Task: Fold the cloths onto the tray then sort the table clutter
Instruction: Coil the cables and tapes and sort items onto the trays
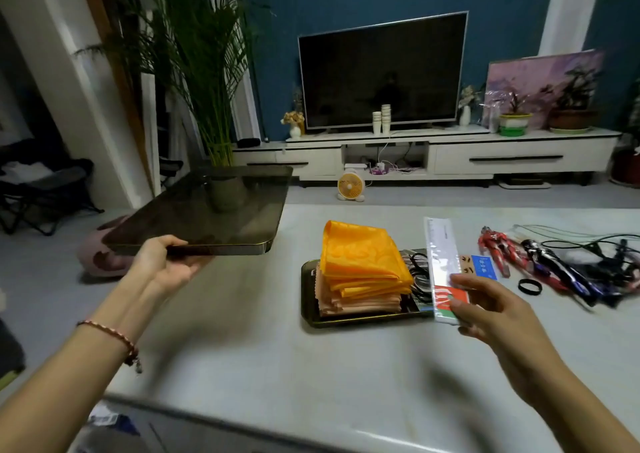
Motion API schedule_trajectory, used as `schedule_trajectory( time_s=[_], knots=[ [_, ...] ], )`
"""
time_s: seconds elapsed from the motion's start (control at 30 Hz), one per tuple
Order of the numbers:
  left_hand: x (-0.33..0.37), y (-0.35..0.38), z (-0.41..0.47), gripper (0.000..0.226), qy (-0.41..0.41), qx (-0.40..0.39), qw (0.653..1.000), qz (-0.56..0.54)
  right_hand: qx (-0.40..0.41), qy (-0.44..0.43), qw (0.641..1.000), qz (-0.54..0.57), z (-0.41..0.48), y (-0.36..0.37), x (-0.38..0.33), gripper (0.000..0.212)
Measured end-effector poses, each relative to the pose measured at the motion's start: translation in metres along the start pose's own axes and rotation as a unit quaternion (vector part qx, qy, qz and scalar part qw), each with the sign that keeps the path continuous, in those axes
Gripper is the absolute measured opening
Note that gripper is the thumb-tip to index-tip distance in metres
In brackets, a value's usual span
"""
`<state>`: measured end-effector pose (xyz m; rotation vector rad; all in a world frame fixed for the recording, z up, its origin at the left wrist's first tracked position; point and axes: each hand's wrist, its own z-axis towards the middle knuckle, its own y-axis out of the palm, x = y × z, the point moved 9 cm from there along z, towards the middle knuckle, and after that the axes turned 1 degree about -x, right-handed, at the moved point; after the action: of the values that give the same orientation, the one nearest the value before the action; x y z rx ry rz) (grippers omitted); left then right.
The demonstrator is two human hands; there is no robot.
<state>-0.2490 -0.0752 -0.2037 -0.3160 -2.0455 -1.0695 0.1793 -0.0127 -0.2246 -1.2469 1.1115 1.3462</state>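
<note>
A stack of folded cloths (pixel 362 265), orange on top and peach below, lies on a dark tray (pixel 311 308) at the middle of the grey table. A black cable (pixel 420 279) is coiled on the tray's right side. My left hand (pixel 162 267) grips the near edge of a second, larger dark tray (pixel 207 210), held in the air over the table's left edge. My right hand (pixel 485 305) holds the near end of a long clear packet with a ruler (pixel 443 262), which lies along the first tray's right rim.
To the right on the table (pixel 242 331) lie a small blue card (pixel 485 267), toy figures (pixel 498 250), a black hair band (pixel 530 286) and tangled cords (pixel 595 248). Beyond stand a TV unit, a small fan on the floor and a tall plant.
</note>
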Motion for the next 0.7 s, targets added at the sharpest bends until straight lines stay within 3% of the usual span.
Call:
schedule_trajectory(
  time_s=[0.17,0.23,0.27,0.37,0.43,0.53,0.7],
  knots=[
    [0.01,0.054,-0.059,0.028,0.035,-0.085,0.992,0.087,0.039,-0.024,0.999,0.005,-0.007,-0.07,-0.051,0.044],
    [-0.019,0.084,-0.083,0.029,0.001,-0.137,0.982,0.129,0.072,-0.065,0.995,-0.009,-0.017,-0.121,-0.068,0.082],
    [-0.035,0.096,-0.091,0.031,-0.021,-0.158,0.977,0.142,0.088,-0.088,0.992,-0.024,-0.019,-0.146,-0.076,0.09],
    [-0.101,0.129,-0.107,0.029,-0.094,-0.219,0.956,0.169,0.151,-0.101,0.983,-0.04,-0.045,-0.187,-0.107,0.078],
    [-0.15,0.141,-0.114,0.028,-0.138,-0.249,0.938,0.197,0.165,-0.102,0.981,-0.005,-0.063,-0.205,-0.116,0.033],
    [-0.205,0.146,-0.12,0.045,-0.176,-0.283,0.915,0.227,0.21,-0.083,0.973,-0.041,-0.071,-0.234,-0.106,0.04],
    [-0.276,0.157,-0.14,0.029,-0.224,-0.31,0.881,0.277,0.271,-0.043,0.958,-0.085,-0.108,-0.281,-0.08,0.042]
  ],
)
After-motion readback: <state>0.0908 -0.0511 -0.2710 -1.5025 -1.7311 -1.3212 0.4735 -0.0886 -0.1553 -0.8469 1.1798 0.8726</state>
